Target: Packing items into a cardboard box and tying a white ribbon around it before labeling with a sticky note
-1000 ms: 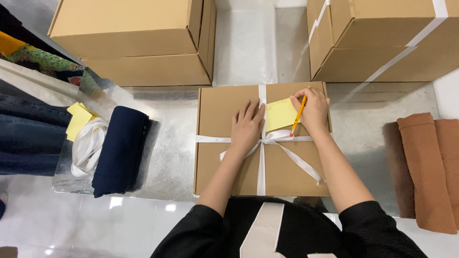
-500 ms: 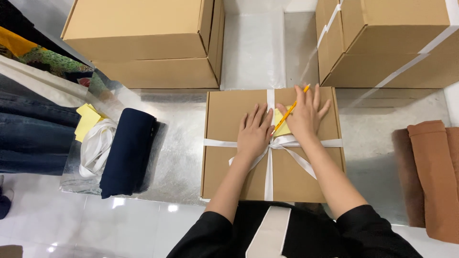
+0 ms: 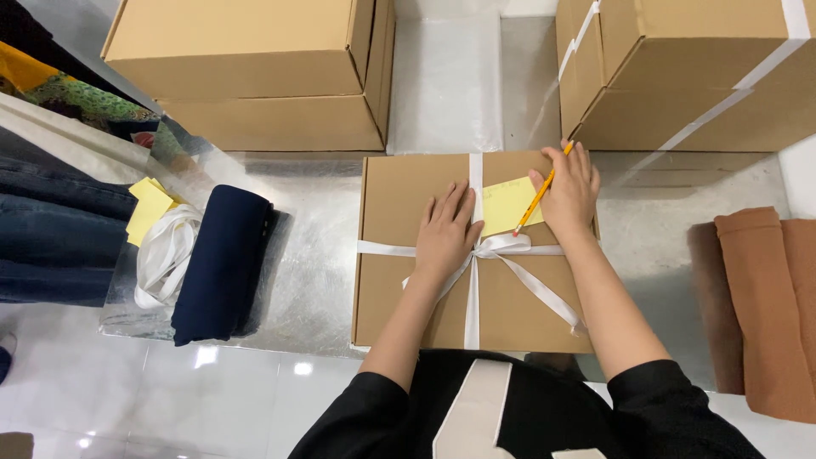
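On the ribboned cardboard box (image 3: 408,280) at the table's (image 3: 314,255) near edge, my left hand (image 3: 446,231) lies flat, fingers apart, beside the yellow note (image 3: 507,204); my right hand (image 3: 568,194), seemingly pinching a pencil (image 3: 537,197), should press the note smooth.

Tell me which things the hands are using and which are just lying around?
In use: left hand, right hand, pencil, yellow note, ribboned box.

Lying about: navy cloth, ribbon coil, brown cloth, big boxes, yellow pad.
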